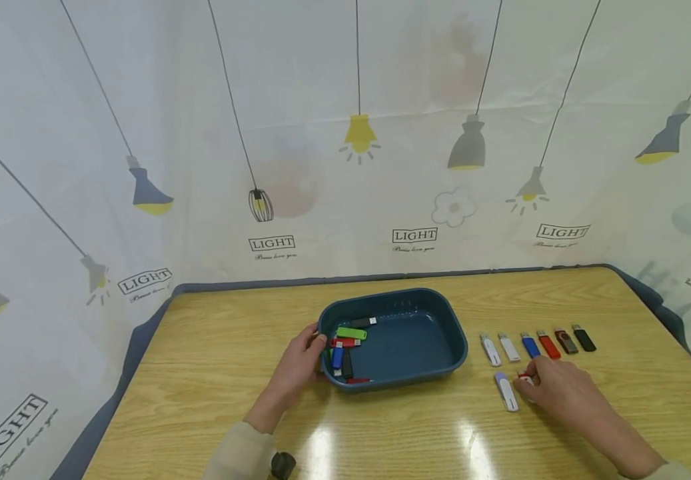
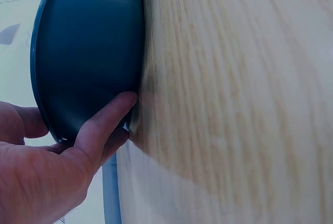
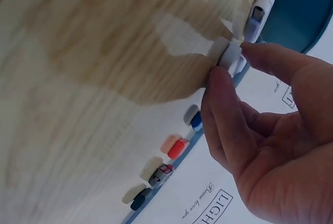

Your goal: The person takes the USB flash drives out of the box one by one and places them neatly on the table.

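My left hand (image 1: 294, 367) grips the left end of a dark teal plastic tray (image 1: 405, 381), thumb over the rim and fingers under the outer wall (image 2: 88, 52). Inside, at its left end, lie several USB sticks, among them a green one (image 1: 351, 333), a blue one (image 1: 337, 356) and a black one (image 1: 348, 365). Right of the tray, my right hand (image 1: 570, 393) pinches a red-and-white USB stick (image 1: 526, 378) between thumb and fingertips, low over the table; the fingers cover much of it. Just left of these fingertips lies a white-and-lilac USB stick (image 1: 506, 392).
Behind the right hand runs a row of USB sticks: two whitish ones (image 1: 490, 350), a blue one (image 1: 530, 347), a red one (image 1: 549, 345), a brownish one (image 1: 566, 341) and a black one (image 1: 584, 338). A lamp-printed curtain (image 1: 345, 220) hangs behind the wooden table (image 1: 231, 320).
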{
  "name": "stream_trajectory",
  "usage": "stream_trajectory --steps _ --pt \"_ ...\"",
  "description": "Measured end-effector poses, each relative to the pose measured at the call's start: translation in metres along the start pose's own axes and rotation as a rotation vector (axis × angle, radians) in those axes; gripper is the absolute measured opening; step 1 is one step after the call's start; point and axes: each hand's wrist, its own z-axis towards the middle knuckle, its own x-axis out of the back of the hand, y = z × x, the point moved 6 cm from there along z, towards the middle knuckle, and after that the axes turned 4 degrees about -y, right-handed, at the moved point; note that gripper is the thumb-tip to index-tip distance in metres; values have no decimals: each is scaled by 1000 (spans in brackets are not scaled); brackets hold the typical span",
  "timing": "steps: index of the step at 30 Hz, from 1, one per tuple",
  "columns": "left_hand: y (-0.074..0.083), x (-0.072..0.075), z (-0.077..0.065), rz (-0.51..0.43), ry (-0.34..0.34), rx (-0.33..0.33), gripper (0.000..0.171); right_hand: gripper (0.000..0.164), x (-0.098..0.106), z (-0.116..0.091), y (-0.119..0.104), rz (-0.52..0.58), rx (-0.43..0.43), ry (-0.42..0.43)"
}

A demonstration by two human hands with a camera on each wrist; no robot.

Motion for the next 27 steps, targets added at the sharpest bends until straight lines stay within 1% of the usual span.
stream_trajectory --steps 3,5,7,9,11,14,16,19,21,23,24,27 --pt "-1 0 0 -20 -9 4 51 37 5 -2 0 8 -1 -12" --pt "-2 -1 1 -34 -18 1 51 43 13 -4 -2 9 23 6" --pt "-2 -1 1 -51 -30 1 50 43 22 -6 -8 8 64 54" --pt "-2 -1 1 -58 -37 1 50 37 31 -7 -21 3 119 115" --pt "-2 -1 1 -57 -42 3 49 33 39 -9 -39 16 171 165" --pt "-1 -1 1 -45 -33 8 49 30 46 -9 -73 52 245 227" --pt "0 -1 1 -46 -28 8 50 26 47 -8 -99 71 300 260" --pt "0 -1 1 -48 -23 8 50 22 44 -3 -138 55 380 303" --pt "1 -1 1 -46 -18 14 50 20 38 3 -161 46 424 309" --pt "0 -1 1 -28 -11 20 50 19 30 10 -182 35 449 296" --pt "0 0 0 -23 -6 24 50 20 26 14 -192 30 453 289" --pt "-1 0 0 -9 -4 29 50 21 10 27 -218 29 445 230"
